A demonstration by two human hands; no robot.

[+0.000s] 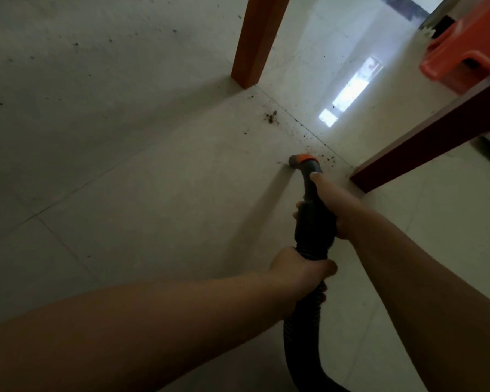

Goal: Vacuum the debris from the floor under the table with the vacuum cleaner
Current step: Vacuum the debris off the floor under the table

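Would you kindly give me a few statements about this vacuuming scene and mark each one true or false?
1. Both hands hold the vacuum: the right hand grips the dark rigid handle, and the left hand grips the black ribbed hose. True.
2. The orange-tipped nozzle is lifted high above the pale tiled floor. False: it is down at the floor.
3. A small clump of brown debris lies beyond the nozzle, near the orange-brown wooden table leg. True.
4. The floor is already free of specks. False: dark specks remain scattered along the tile seam and further left.
5. A blue plastic stool stands at upper right. False: the orange plastic stool is there.
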